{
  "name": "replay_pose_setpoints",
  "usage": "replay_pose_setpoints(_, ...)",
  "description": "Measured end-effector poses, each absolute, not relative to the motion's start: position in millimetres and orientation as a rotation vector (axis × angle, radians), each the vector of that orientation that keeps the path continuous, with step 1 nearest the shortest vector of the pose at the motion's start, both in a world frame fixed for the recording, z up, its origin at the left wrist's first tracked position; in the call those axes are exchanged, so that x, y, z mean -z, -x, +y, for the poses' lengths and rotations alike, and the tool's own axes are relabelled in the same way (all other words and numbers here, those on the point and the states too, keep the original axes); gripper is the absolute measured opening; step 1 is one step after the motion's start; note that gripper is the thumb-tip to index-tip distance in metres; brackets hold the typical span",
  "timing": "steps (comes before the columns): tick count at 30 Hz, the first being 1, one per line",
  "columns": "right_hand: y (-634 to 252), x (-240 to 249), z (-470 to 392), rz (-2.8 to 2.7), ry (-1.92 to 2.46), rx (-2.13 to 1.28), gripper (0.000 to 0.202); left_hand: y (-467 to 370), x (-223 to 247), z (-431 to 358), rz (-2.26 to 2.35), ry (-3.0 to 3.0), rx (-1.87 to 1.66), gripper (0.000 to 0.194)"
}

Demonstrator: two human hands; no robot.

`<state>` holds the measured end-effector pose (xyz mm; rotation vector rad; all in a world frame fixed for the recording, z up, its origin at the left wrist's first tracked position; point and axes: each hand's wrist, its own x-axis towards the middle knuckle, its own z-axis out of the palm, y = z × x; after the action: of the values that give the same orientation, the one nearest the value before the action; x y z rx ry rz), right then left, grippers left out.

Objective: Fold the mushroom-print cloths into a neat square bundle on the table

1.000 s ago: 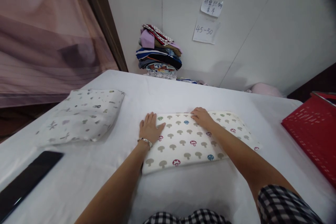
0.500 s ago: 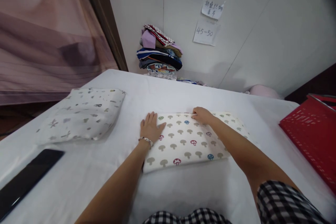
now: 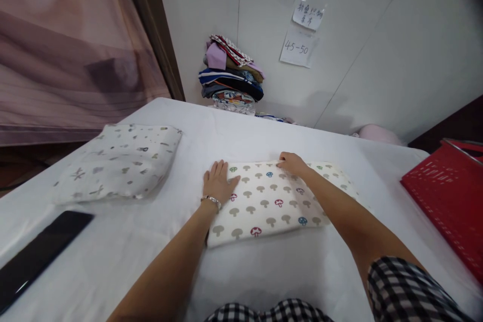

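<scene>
A cream cloth (image 3: pixel 264 204) printed with grey and coloured mushrooms lies folded into a long rectangle in front of me. Flat on its left edge rests my left hand (image 3: pixel 219 182), fingers stretched out, thumb on the cloth, a bracelet at the wrist. My right hand (image 3: pixel 293 164) pinches the far edge of the same cloth near its middle, fingertips curled and partly hidden. The right forearm crosses over the cloth's right part. To the left lies another folded white cloth (image 3: pixel 128 161) with small plant-like prints.
The table (image 3: pixel 264 282) is covered in white. A black flat object (image 3: pixel 41 256) lies at the left and a red basket (image 3: pixel 445 196) stands at the right. Beyond the far edge are a pile of folded fabrics (image 3: pixel 232 78) and a wall with paper signs (image 3: pixel 298 49).
The view has shifted very slightly. Both hands keep their places on the mushroom cloth, and the cloth looks the same.
</scene>
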<state>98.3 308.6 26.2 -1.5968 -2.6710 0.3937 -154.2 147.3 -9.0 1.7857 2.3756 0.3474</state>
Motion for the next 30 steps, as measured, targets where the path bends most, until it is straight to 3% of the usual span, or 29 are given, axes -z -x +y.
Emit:
replay_pose_setpoints(3,-96.6,-24.6,311.3,-2.644,1.627,-0.454,0.015,154.4,9.3,147.0,2.370,-1.798,-0.356,0.071)
replay_pose_setpoints(8,-102.9,-33.0,322.6,-2.710,1.550,-0.814,0.037,154.3,8.6,146.9,2.368,-1.795,-0.380,0.069)
replay_pose_setpoints(11,-109.6,-36.3,325.0,-2.675,1.503,-0.939,0.035,155.1,10.9,147.5,2.367,-1.809,-0.405,0.070)
replay_pose_setpoints(15,-113.8,-36.5,326.1,-2.707,1.511,-0.828,0.028,156.6,14.9,148.0,2.369,-1.822,-0.424,0.071)
replay_pose_setpoints(30,-198.1,-39.2,362.9,-2.677,1.909,-0.719,0.043,157.5,12.0,148.9,2.347,-1.804,-0.445,0.071)
